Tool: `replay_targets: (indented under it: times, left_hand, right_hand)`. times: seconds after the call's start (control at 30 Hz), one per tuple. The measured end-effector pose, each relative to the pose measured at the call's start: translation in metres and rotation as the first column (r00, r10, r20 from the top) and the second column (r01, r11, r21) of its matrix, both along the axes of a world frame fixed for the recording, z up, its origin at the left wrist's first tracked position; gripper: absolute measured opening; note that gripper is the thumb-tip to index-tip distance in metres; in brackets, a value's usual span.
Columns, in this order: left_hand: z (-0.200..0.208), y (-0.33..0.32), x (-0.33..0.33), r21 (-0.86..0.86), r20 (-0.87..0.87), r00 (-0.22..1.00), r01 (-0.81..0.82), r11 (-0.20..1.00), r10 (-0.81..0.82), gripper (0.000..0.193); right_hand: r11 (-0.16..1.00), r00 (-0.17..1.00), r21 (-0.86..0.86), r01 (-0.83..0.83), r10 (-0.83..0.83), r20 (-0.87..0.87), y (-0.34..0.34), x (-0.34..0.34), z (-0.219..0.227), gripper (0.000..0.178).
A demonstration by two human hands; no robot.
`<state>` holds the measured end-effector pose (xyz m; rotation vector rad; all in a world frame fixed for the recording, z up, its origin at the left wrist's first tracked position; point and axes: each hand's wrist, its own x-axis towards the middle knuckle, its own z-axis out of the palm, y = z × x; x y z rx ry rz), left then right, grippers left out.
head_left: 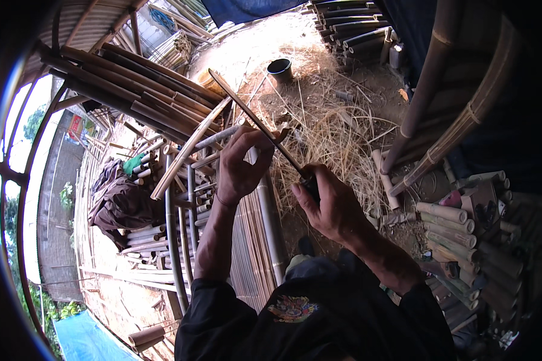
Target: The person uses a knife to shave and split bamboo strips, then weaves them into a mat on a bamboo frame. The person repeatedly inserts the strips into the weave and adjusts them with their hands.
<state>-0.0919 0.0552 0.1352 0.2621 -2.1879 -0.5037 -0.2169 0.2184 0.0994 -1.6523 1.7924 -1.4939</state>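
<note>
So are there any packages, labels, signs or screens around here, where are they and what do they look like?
Sign or banner: far left, beyond the bamboo poles, a small rectangular red panel with pale markings, too blurred for detail.
Printed emblem: bottom centre, on the person's dark clothing, rounded, yellow, red and blue.
No packages or screens visible.

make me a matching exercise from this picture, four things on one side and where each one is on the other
Things:
1. right hand
2. left hand
3. black bucket
4. blue tarp

Places:
A. on the ground at the far edge of the straw
B. gripping the handle of the long blade
C. at the lower left corner
D. fingers on the bamboo strip near the blade's middle

Pairs: 1-B, 2-D, 3-A, 4-C
</note>
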Motion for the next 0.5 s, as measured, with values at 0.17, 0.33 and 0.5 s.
replay_targets:
  times: [0.17,0.33,0.5]
  left_hand:
    - [0.002,0.0,-0.004,0.002,0.031,0.999,-0.021,1.0,0.021,0.025]
    - [0.003,-0.003,-0.018,0.006,0.039,0.999,0.02,1.0,-0.02,0.022]
    - [0.005,-0.003,-0.033,0.048,0.034,0.999,0.014,0.999,-0.015,0.022]
  right_hand:
    - [0.999,0.998,0.025,-0.044,0.043,0.04,-0.004,-0.008,0.0,0.03]
    - [0.98,0.96,0.126,-0.153,0.117,0.255,0.001,-0.025,0.023,0.028]
    - [0.993,0.979,0.068,-0.1,0.085,0.187,-0.01,-0.034,0.002,0.028]
